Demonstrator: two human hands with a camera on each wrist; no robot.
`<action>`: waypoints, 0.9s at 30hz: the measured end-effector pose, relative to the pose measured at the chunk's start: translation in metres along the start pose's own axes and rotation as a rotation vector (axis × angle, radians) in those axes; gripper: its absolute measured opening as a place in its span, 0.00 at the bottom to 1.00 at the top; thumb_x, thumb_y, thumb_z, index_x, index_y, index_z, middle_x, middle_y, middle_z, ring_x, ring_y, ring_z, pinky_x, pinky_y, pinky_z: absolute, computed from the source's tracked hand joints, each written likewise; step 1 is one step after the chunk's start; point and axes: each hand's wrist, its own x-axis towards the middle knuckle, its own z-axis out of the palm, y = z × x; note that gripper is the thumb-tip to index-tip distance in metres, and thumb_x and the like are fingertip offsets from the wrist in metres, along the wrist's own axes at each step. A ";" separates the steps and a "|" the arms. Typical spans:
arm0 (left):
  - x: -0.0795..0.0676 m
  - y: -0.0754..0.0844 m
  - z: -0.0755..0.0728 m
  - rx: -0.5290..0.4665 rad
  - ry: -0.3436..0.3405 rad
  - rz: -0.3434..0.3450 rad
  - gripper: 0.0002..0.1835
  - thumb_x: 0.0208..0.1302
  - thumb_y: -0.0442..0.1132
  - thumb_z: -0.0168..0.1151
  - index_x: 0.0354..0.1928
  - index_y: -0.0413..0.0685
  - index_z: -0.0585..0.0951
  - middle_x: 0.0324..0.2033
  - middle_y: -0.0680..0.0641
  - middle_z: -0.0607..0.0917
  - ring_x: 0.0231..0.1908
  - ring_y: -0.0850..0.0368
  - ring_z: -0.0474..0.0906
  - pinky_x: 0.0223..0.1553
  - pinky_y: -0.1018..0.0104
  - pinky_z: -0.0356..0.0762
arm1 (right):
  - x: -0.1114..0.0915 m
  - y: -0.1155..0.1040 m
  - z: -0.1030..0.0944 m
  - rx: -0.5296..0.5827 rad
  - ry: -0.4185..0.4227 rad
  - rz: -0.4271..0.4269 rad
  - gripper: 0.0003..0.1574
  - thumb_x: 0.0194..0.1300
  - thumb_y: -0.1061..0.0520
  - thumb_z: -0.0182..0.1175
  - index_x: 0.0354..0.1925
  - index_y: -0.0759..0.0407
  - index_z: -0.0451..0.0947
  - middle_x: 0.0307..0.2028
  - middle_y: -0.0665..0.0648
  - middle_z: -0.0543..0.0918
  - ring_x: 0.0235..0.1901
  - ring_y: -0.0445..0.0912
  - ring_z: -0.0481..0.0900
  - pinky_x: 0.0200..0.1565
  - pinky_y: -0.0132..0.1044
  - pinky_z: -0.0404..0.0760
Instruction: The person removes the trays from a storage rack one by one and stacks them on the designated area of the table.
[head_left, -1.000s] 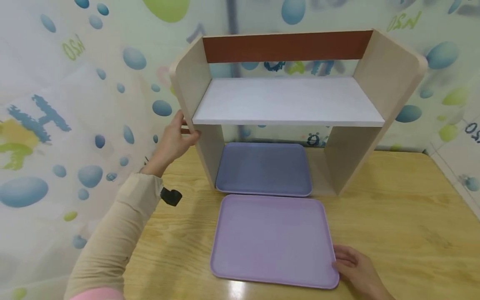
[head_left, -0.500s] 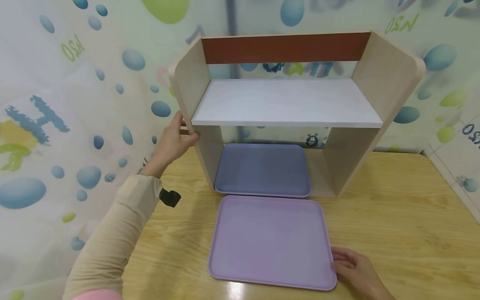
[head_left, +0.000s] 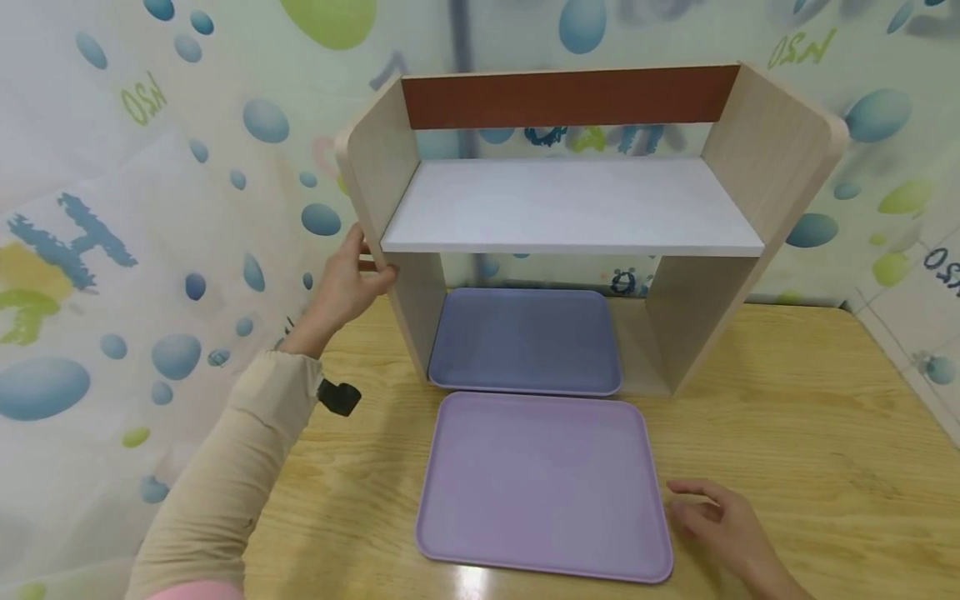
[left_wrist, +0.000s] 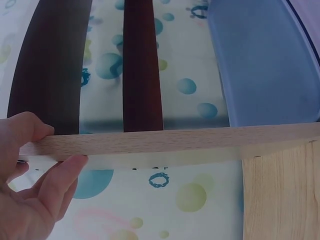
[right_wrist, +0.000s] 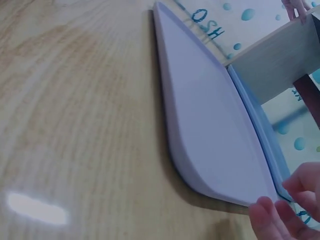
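A small two-tier bookshelf (head_left: pixel 573 204) of pale wood with a white middle board stands upright on the table. My left hand (head_left: pixel 341 283) pinches the front edge of its left side panel (left_wrist: pixel 165 142), thumb on one face and fingers on the other. A blue-grey tray (head_left: pixel 525 342) lies in the lower tier, toward the left side. In front of it, flat on the table, is a lavender tray (head_left: pixel 543 483), its back edge close along the blue one. My right hand (head_left: pixel 727 529) hovers just right of the lavender tray, holding nothing, fingers loosely bent; the right wrist view shows its fingertips near the tray's corner.
The wooden table (head_left: pixel 825 433) extends to the right of the shelf and trays. Behind and at the left hang white sheets (head_left: pixel 225 208) printed with blue and green drops. A brown-red rail (head_left: pixel 573 96) crosses the shelf's upper back. A black device (head_left: pixel 339 397) sits at my left cuff.
My right hand has let go of the lavender tray's right edge and drawn slightly away to the right. The left hand keeps its hold on the shelf; both trays stay put.
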 end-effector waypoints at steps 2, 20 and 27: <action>0.000 0.000 0.000 -0.005 0.000 -0.001 0.34 0.57 0.36 0.53 0.65 0.52 0.52 0.51 0.36 0.67 0.47 0.41 0.69 0.37 0.51 0.76 | 0.003 -0.002 -0.002 -0.001 -0.001 -0.031 0.17 0.55 0.68 0.57 0.43 0.78 0.71 0.35 0.64 0.81 0.28 0.37 0.79 0.27 0.35 0.79; 0.000 0.003 0.001 0.002 0.003 -0.003 0.34 0.58 0.36 0.53 0.65 0.52 0.52 0.51 0.36 0.67 0.47 0.41 0.69 0.37 0.51 0.76 | 0.046 -0.033 -0.025 -0.097 0.034 -0.233 0.15 0.56 0.65 0.58 0.44 0.72 0.73 0.38 0.32 0.74 0.30 0.36 0.79 0.28 0.33 0.79; 0.000 0.002 0.001 -0.006 0.000 -0.011 0.34 0.58 0.35 0.53 0.65 0.51 0.52 0.51 0.36 0.66 0.47 0.40 0.69 0.38 0.50 0.76 | 0.064 -0.050 -0.023 -0.203 0.062 -0.327 0.14 0.55 0.67 0.58 0.43 0.68 0.75 0.41 0.59 0.78 0.30 0.32 0.76 0.28 0.29 0.78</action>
